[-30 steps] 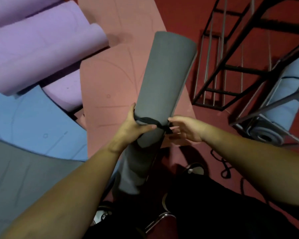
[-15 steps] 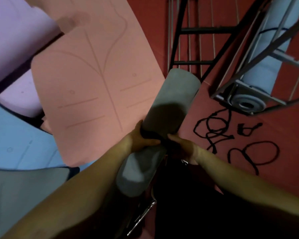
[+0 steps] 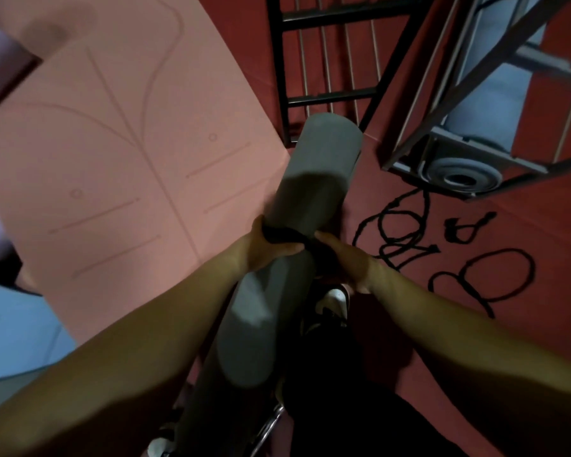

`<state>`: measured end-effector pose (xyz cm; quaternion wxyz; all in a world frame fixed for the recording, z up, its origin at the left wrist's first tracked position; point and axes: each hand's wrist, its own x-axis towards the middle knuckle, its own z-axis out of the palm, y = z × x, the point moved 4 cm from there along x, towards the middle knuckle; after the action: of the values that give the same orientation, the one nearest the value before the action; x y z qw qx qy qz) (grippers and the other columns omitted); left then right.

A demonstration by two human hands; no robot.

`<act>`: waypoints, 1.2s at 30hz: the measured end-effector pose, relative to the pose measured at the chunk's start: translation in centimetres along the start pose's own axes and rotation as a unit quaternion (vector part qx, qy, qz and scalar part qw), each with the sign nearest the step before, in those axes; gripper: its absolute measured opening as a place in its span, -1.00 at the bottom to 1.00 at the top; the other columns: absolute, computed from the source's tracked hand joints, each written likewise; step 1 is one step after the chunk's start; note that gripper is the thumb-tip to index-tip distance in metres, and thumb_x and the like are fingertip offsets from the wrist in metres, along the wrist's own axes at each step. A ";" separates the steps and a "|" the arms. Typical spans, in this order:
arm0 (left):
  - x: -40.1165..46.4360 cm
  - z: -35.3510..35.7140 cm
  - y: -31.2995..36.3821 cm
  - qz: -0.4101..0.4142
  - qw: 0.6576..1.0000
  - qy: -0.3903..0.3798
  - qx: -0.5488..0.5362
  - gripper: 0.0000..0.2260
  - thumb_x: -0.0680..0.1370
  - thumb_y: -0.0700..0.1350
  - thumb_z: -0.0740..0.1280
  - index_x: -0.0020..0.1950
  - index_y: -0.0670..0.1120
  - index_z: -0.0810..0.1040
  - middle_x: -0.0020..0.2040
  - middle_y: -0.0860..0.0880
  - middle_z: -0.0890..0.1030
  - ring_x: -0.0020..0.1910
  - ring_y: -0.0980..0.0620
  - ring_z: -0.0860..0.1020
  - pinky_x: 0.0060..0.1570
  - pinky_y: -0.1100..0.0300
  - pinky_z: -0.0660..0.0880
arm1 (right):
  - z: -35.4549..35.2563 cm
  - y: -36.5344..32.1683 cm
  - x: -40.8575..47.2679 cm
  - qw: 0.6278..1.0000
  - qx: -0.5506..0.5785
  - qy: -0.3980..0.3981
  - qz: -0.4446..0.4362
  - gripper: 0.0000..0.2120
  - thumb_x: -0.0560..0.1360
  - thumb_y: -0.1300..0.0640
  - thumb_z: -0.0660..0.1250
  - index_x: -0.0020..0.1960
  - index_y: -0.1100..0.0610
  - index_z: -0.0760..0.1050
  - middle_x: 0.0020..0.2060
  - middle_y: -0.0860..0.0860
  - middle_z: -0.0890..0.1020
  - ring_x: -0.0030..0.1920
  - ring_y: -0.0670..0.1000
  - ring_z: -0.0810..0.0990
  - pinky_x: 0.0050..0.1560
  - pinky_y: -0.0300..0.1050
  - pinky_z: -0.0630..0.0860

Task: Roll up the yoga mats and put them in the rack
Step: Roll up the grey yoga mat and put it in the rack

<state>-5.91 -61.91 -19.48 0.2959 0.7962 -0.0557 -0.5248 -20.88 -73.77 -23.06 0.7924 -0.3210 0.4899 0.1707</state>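
Head view, big to small. Red floor [image 3: 524, 341] w/ a pink mat [image 3: 119, 153] lying flat at left, still unrolled; edge of a blue mat [image 3: 17, 331] flat below it. Top right: metal rack [image 3: 419, 120], dark frame + thin bars, w/ one blue rolled mat [image 3: 482, 103] already lying in it, coil end facing the camera.

Centre: grey rolled mat [image 3: 314, 179] held off the floor, running from near the person's legs up toward the rack's base, far end just short of the bars. Black strap [image 3: 282, 235] goes round its middle. Left hand [image 3: 264, 247] grips the roll from the left side, thumb over the strap, fingers curled under. Right hand [image 3: 346, 258] is on the right side at the strap end; fingers curled, prob. pinching the strap, but it's dark there and can't tell for sure. Spare black straps [image 3: 406, 232] lie loose on the floor betw. roll and rack. White shoe [image 3: 335, 300] just under the right hand.

Handling, my guess: foam roll, light, soft, squashes under the fingers, grippy not slick. Long, so ends will droop/swing if held at one end. It wants to spring open, so cinch the strap first, keep a hand round the middle, other hand under the near end, then feed it in endwise alongside the blue one.
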 end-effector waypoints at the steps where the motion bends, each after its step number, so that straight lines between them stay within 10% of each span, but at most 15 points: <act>1: 0.4 0.0 0.2 -0.003 1.000 0.003 0.000 0.31 0.00 0.29 0.60 0.60 -0.10 0.06 0.42 -0.12 0.44 0.34 -0.12 0.46 0.36 -0.06 0.41 | -0.1 -0.4 0.2 1.000 -0.011 0.001 -0.006 -0.41 0.38 -0.20 0.44 0.27 0.14 0.56 0.11 0.14 0.68 0.13 0.16 0.65 0.16 0.06 0.58; 20: 3.5 -0.3 3.7 0.013 0.999 0.030 -0.036 0.30 0.00 0.44 0.45 0.61 -0.01 0.02 0.44 -0.11 0.43 0.31 -0.14 0.49 0.33 -0.06 0.44 | -0.4 -6.7 1.0 0.985 -0.125 0.105 -0.059 -0.43 0.40 -0.38 0.36 0.20 0.00 0.50 0.05 0.06 0.62 0.03 0.15 0.62 -0.03 0.01 0.58; 27: 3.3 0.0 3.1 0.033 0.992 0.060 -0.110 -0.04 0.42 0.12 0.53 0.61 -0.11 0.01 0.46 -0.12 0.37 0.34 -0.10 0.47 0.33 -0.01 0.44 | -0.4 -7.0 1.2 0.976 -0.073 0.086 -0.185 -0.76 0.55 -0.16 0.32 0.12 -0.06 0.51 0.03 -0.07 0.65 -0.05 -0.04 0.63 -0.10 -0.17 0.57; 31: 1.6 0.4 -1.3 0.009 0.998 0.029 -0.055 -0.15 0.42 0.09 0.54 0.54 -0.06 0.13 0.34 -0.05 0.47 0.19 -0.04 0.54 0.16 0.08 0.52 | -0.2 2.1 1.8 0.991 -0.083 0.060 -0.082 0.03 0.22 -0.32 0.57 0.52 0.03 0.22 0.35 0.04 0.52 0.23 0.05 0.58 0.31 0.08 0.48; 36: 0.7 0.7 -2.7 0.017 0.999 0.036 -0.012 -0.32 0.39 0.26 0.48 0.37 0.02 0.31 0.22 -0.04 0.58 0.08 -0.02 0.59 0.12 0.02 0.55 | 3.4 4.9 1.2 0.984 -0.125 0.058 -0.118 -0.31 0.51 0.22 0.43 0.52 0.08 0.16 0.29 0.01 0.49 0.21 -0.04 0.50 -0.06 -0.45 0.48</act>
<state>-6.79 -60.31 -21.66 0.3166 0.8097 -0.0522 -0.4913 -20.97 -67.91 -24.70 0.7311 -0.4819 0.4685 0.1172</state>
